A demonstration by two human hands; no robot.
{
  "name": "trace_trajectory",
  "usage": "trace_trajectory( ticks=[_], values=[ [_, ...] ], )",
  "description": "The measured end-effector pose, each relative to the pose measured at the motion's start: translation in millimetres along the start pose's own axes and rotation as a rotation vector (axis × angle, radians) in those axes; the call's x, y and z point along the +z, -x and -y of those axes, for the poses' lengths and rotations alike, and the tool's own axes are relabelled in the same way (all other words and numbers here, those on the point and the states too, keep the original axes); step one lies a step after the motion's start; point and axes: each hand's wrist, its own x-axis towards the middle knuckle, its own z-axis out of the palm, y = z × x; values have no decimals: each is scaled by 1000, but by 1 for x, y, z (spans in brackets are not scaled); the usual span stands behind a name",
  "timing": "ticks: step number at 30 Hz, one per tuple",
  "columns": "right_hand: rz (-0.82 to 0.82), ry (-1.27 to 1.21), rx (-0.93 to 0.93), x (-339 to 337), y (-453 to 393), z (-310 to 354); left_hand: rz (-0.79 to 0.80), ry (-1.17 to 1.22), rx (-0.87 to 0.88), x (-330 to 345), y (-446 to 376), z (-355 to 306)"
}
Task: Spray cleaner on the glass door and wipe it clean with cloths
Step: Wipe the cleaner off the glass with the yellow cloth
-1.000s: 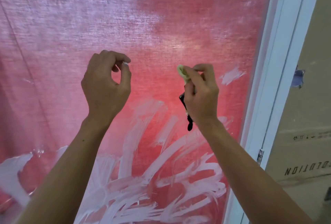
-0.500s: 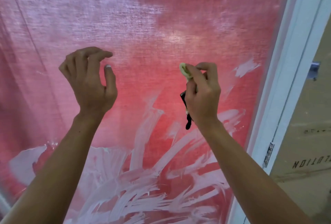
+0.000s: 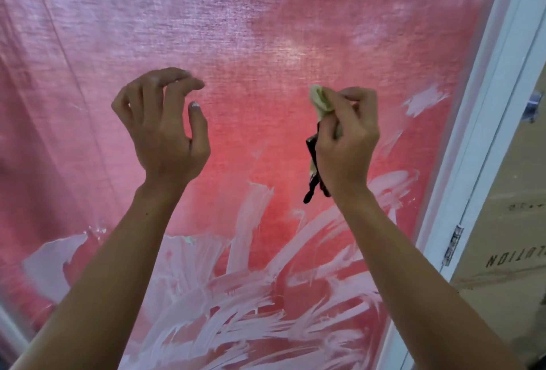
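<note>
Glass door (image 3: 266,44) smeared white low down; right hand (image 3: 345,145) pinches cloth (image 3: 320,100); left hand (image 3: 165,127) loosely curled, empty.

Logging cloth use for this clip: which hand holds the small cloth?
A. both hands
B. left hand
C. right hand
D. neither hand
C: the right hand pinches the yellow-green cloth by the glass door; the left hand holds nothing.
</note>
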Motion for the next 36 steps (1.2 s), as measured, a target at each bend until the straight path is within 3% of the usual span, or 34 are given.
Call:
trace_trajectory(
  ticks=[2, 4, 8, 10, 13, 15, 17, 19, 23, 24, 26, 32, 36],
  values=[
    [34, 18, -44, 6, 3, 8, -4, 11, 1, 0, 1, 0],
    [207, 3, -101, 12, 33, 20, -9, 29, 2, 0, 1, 0],
    [548, 27, -526, 8, 90, 36, -37, 104, -15, -3, 0, -1],
    [605, 27, -536, 3, 86, 36, -48, 144, -45, -5, 0, -1],
    [352, 145, -404, 5, 51, 30, -42, 195, -66, -8, 1, -2],
    [211, 94, -184, 10, 20, 27, -35, 215, -81, -10, 0, -2],
    [110, 83, -136, 16, 6, 30, -29, 233, -92, -10, 0, -1],
    [239, 47, -152, 20, 27, 46, -26, 254, -90, -10, 0, 0],
    [607, 18, -417, 22, 95, 60, -12, 322, -103, -13, -3, 1],
    [624, 48, -527, 21, 100, 58, -6, 344, -101, -15, -4, 1],
    [615, 50, -613, 17, 96, 59, -6, 370, -79, -20, -6, 3],
    [200, 107, -205, 30, 22, 51, -71, 404, 23, -37, -20, 24],
    [300, 34, -272, 38, 61, 65, -68, 442, 20, -37, -27, 42]
  ],
)
